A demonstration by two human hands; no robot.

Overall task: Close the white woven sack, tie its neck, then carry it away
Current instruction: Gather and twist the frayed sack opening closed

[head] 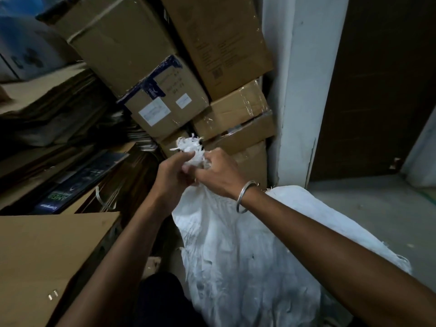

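The white woven sack (238,251) stands full in front of me, its body bulging toward the lower right. Its neck (192,149) is bunched into a frayed tuft sticking up above my hands. My left hand (171,175) grips the gathered neck from the left, fingers curled around the fabric. My right hand (218,173), with a metal bangle on the wrist, clutches the same neck from the right. Both hands touch each other just under the tuft. Whether a knot or cord is there is hidden by the fingers.
Stacked cardboard boxes (165,74) lean just behind the sack. Flattened cardboard (49,251) lies at lower left, with more piled sheets at the left. A white pillar (297,95) and a dark door (382,86) stand to the right, with bare grey floor (368,204) beside the sack.
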